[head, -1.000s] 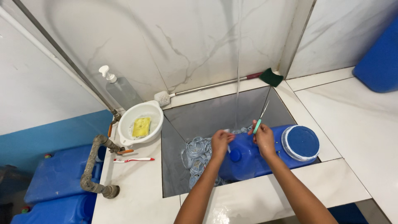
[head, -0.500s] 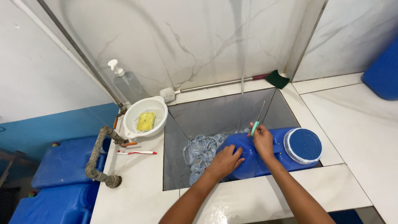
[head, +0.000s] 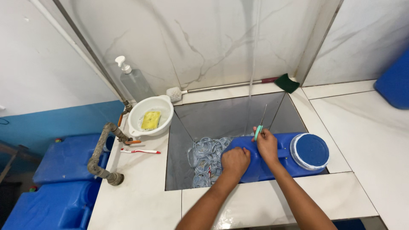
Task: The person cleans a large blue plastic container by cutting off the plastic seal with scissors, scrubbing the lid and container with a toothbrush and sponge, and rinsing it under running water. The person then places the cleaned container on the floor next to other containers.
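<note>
Lying on its side across the sink (head: 179, 127), a blue water jug (head: 272, 155), base toward 3 o'clock, neck end toward 9 o'clock under the left hand (head: 235, 161). Left hand curled down over the neck end, pressing on it, fingers closed around the cap area so far as visible. Right hand (head: 267, 144) clenched on the green handle of a thin-bladed tool (head: 260, 125), blade pointing up toward 12 o'clock, just above the jug's top edge. Thin stream of water (head: 254, 64) falling from 12 o'clock into the basin beside the blade. At 9 o'clock of the jug, a heap of pale plastic rings (head: 206, 155) on the sink floor. On the counter at 10 o'clock: 1 white bowl (head: 140, 127) with a yellow sponge (head: 151, 120), 1 toothbrush (head: 140, 151), 1 pump bottle (head: 134, 81); along the back ledge, a long-handled brush (head: 221, 87). Probably best done with firm downward pressure from the left hand to stop the jug rolling, blade angled away from those fingers, short controlled strokes, wet grip kept tight.
</note>
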